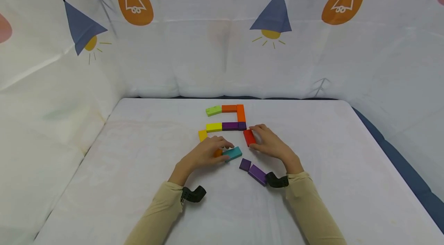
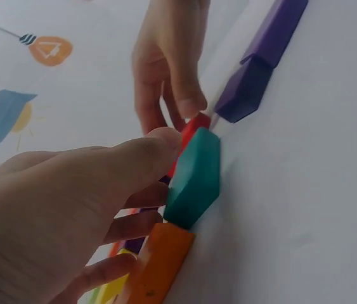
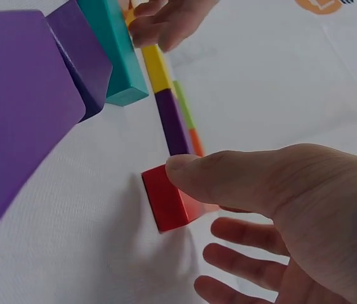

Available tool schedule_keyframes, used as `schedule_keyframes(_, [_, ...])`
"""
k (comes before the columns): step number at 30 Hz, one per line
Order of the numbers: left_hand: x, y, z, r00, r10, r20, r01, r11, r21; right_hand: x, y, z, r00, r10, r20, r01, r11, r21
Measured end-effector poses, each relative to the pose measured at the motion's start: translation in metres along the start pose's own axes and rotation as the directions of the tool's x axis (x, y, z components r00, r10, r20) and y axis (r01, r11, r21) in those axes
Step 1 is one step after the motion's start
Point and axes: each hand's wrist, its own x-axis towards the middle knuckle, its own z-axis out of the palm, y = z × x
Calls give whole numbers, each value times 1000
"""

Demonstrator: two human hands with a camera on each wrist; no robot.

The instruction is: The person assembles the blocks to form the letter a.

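My right hand (image 1: 272, 144) holds a red block (image 1: 249, 137) at the right of the block outline. In the right wrist view its thumb (image 3: 188, 170) lies on the block's upper edge; the other fingers are spread behind. My left hand (image 1: 208, 152) hovers at a teal block (image 1: 233, 154) that lies slanted on the table, thumb and fingers loosely parted around its left part. No firm grip on it shows. An orange block (image 2: 156, 266) adjoins the teal one, partly hidden by the left hand in the head view.
Farther back, lime (image 1: 213, 110), orange-red (image 1: 241, 114), yellow (image 1: 214, 127) and purple (image 1: 230, 126) blocks form a stepped line. An amber block (image 1: 202, 135) sits left. Small purple (image 1: 245, 164) and long violet (image 1: 257, 175) blocks lie near the right wrist, on the white table (image 1: 156, 129).
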Motion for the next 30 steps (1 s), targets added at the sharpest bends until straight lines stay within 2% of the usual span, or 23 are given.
schedule_keyframes(8, [1,5,8,1000,21,-10,-20,997,80,1,2,2,1000,4,-1,-4,1000,5])
schedule_keyframes(16, [0,3,7,1000,12,4,-12,997,82,2,5,4,998,61,27,-61,998,8])
schedule_keyframes(30, [0,0,7,1000,-4,27,3,999,53,4,8,10,999,50,22,-50,999,9])
